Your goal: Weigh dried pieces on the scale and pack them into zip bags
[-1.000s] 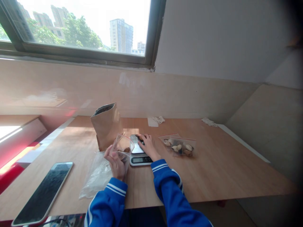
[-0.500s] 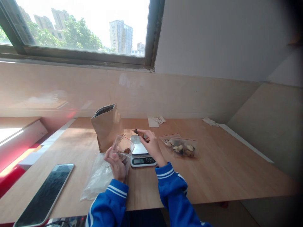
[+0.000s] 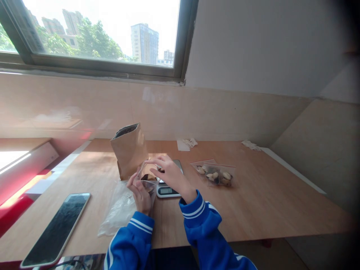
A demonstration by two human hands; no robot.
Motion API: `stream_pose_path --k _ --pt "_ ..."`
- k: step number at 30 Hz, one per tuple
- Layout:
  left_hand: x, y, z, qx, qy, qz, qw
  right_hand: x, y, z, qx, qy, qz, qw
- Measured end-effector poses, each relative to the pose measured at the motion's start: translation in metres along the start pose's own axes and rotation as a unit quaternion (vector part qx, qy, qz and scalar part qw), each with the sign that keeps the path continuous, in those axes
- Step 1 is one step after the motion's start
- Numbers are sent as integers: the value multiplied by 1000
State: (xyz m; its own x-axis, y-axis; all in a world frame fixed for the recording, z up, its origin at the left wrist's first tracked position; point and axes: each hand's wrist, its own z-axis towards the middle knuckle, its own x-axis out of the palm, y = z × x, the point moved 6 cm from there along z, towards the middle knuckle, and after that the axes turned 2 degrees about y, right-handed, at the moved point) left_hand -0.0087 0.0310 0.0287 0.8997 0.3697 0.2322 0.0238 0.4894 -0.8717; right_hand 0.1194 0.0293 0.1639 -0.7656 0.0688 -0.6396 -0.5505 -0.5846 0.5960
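Observation:
My left hand (image 3: 140, 193) is closed around a small clear zip bag (image 3: 152, 189), holding its mouth apart. Brown, dried-looking pieces (image 3: 148, 177), perhaps mushroom, show at the bag's opening. Over that opening reaches my right hand (image 3: 171, 174), thumb and fingers curled, with a dark brown piece (image 3: 161, 170) partly visible within them. Beneath the right hand sits a white kitchen scale (image 3: 168, 192) with a lit display; the hand hides much of its metal plate. A larger clear plastic bag (image 3: 116, 210) lies flat under and beside my left hand.
A brown paper pouch (image 3: 129, 150) stands open behind my left hand. Filled zip bags (image 3: 219, 176) of pale and brown pieces lie right of the scale. A phone (image 3: 57, 228) rests at the left front. Crumpled tissues (image 3: 189, 143) lie along the table's back edge.
My right hand has moved left and slightly down, from above the scale to the bag's mouth. More brown pieces now show at the opening.

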Motion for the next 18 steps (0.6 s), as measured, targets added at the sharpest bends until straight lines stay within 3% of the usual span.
stream_pose_path --k 7,13,18 --pt "4 -6 -2 -9 13 14 1000 2 -15 11 72 -119 136 981" --pt "0 3 2 -65 -24 -32 997 19 0 22 37 -47 173 983" --pt "-3 8 6 -90 -56 -75 992 1 -9 -8 78 -115 183 973"
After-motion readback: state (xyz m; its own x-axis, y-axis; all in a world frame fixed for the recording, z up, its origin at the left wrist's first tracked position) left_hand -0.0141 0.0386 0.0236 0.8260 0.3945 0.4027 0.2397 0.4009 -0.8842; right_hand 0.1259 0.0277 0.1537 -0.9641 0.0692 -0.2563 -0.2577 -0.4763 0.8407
